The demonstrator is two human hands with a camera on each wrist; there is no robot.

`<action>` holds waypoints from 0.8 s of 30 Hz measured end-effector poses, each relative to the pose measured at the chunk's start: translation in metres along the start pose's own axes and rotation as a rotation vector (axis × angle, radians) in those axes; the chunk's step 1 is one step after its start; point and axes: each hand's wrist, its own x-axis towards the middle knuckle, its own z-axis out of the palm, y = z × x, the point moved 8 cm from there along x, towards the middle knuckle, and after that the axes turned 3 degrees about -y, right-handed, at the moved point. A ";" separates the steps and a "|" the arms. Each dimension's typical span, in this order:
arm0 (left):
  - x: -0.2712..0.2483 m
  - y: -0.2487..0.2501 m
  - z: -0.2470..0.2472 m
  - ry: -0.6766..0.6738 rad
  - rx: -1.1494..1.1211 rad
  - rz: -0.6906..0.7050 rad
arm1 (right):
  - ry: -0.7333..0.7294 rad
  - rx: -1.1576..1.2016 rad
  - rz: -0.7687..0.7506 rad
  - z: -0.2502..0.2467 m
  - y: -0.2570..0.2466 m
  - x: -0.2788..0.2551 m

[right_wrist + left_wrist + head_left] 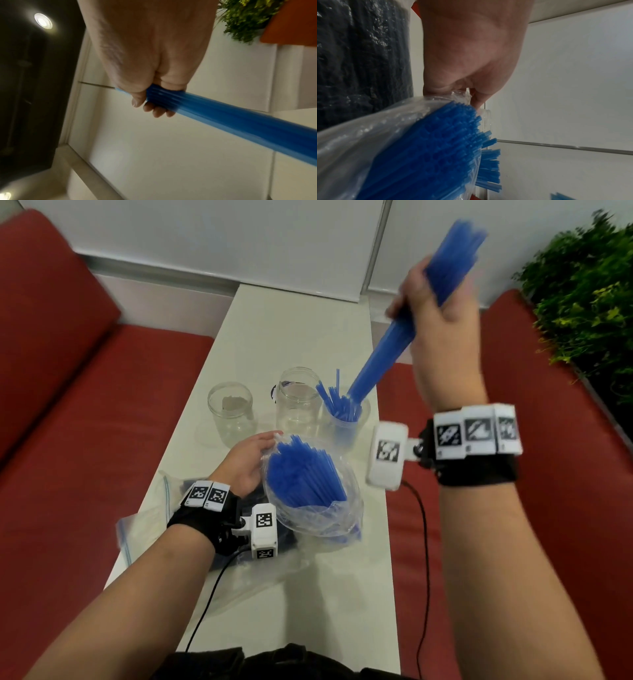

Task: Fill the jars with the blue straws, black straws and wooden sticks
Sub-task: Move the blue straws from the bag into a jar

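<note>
We note a long white table between red upholstered benches. On it lies a clear plastic bag of blue straws, mouth open; the left hand pinches the bag's rim, fingers curled on the film. A dark bag, apparently the black straws, lies under it. Three clear glass jars stand beyond: the left jar and middle jar hold no straws, while the right jar holds a few. The right hand is wrapped tightly round a thick bundle of blue plastic straws, its lower end at that jar's mouth. We judge the straws light, smooth and easily crushed; a mid-length grip should keep the bundle from splaying. No wooden sticks are visible.
</note>
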 end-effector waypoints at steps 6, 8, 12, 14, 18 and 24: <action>0.007 0.000 0.000 0.005 0.017 -0.016 | 0.124 -0.046 0.082 -0.008 0.072 0.037; 0.008 -0.001 0.002 0.000 0.018 -0.022 | 0.107 -0.082 0.211 0.001 0.122 0.028; 0.010 -0.001 0.005 -0.003 0.059 -0.027 | 0.028 -0.116 0.397 0.010 0.203 0.002; 0.012 -0.001 0.008 -0.019 0.075 -0.041 | -0.033 -0.133 0.469 0.013 0.229 -0.010; 0.015 0.000 0.012 -0.035 0.075 -0.052 | -0.158 -0.165 0.596 0.017 0.256 -0.035; 0.017 0.000 0.011 -0.033 0.057 -0.059 | -0.212 -0.176 0.560 0.019 0.253 -0.073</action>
